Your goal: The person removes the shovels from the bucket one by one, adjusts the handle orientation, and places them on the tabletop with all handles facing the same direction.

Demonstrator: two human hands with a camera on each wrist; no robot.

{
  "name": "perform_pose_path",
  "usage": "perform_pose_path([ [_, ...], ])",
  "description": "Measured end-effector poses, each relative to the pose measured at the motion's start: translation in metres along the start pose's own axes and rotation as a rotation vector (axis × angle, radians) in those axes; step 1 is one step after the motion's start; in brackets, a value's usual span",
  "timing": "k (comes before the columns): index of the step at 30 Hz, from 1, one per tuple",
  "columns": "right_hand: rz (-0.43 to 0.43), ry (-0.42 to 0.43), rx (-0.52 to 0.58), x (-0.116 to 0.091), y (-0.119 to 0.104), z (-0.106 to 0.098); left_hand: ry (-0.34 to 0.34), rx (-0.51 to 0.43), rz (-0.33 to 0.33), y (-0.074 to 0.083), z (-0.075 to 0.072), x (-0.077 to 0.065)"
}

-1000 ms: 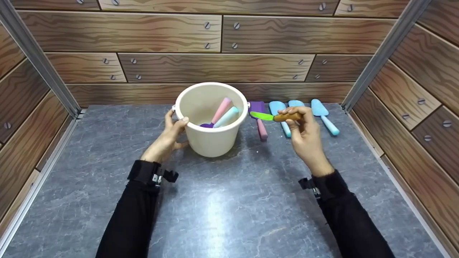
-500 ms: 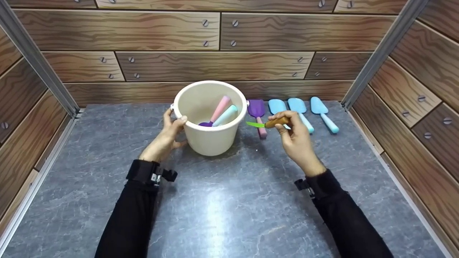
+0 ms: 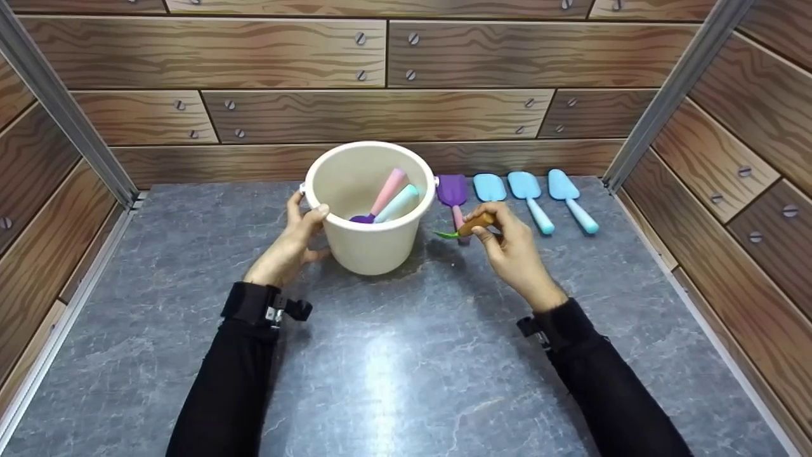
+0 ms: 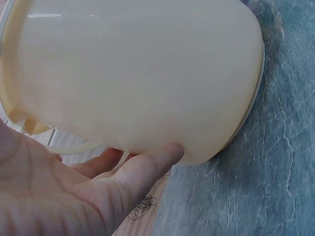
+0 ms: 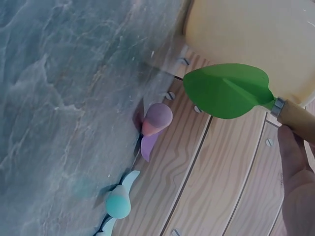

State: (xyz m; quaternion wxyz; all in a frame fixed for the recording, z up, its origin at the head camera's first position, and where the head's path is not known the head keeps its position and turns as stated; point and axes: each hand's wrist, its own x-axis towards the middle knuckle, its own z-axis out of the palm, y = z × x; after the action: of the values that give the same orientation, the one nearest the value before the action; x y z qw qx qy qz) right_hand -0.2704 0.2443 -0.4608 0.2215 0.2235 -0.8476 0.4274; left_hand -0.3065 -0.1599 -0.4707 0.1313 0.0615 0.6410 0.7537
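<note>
A cream bucket [image 3: 371,251] stands on the grey tabletop near the back wall. My left hand [image 3: 288,241] holds its left side, thumb at the rim; the left wrist view shows fingers against the outer wall [image 4: 147,73]. Inside lie a pink handle [image 3: 388,190] with a purple head and a turquoise handle [image 3: 398,204]. To the bucket's right, my right hand [image 3: 517,254] pinches the brown wooden handle of a small garden trowel [image 3: 476,224]. The trowel's green blade [image 5: 229,91] points left toward the bucket, above the tabletop.
Right of the bucket lie a purple toy shovel [image 3: 452,189] with a pink handle and light-blue toy shovels, one [image 3: 490,187] partly behind my right hand, another [image 3: 524,185] and a pointed one [image 3: 563,184] farther right. Wood-patterned walls [image 3: 292,54] stand at the back and sides.
My right hand has moved left and toward me with the trowel, whose blade now tips lower. The blue shovels behind it show more. My left hand stays on the bucket.
</note>
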Motion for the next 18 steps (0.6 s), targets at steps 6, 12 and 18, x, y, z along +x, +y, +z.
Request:
perform_pose_path([
  [6, 0.013, -0.058, 0.003, -0.0022, 0.0030, 0.0055, 0.011, 0.006, -0.009, 0.0012, 0.0009, 0.0007],
  [12, -0.019, -0.105, -0.011, -0.0036, 0.0024, 0.0090, 0.010, 0.015, -0.006, 0.0011, 0.0004, 0.0007],
  [18, -0.095, -0.170, -0.093, -0.0033, 0.0028, 0.0074, 0.002, 0.016, -0.003, 0.0003, -0.0001, -0.0002],
])
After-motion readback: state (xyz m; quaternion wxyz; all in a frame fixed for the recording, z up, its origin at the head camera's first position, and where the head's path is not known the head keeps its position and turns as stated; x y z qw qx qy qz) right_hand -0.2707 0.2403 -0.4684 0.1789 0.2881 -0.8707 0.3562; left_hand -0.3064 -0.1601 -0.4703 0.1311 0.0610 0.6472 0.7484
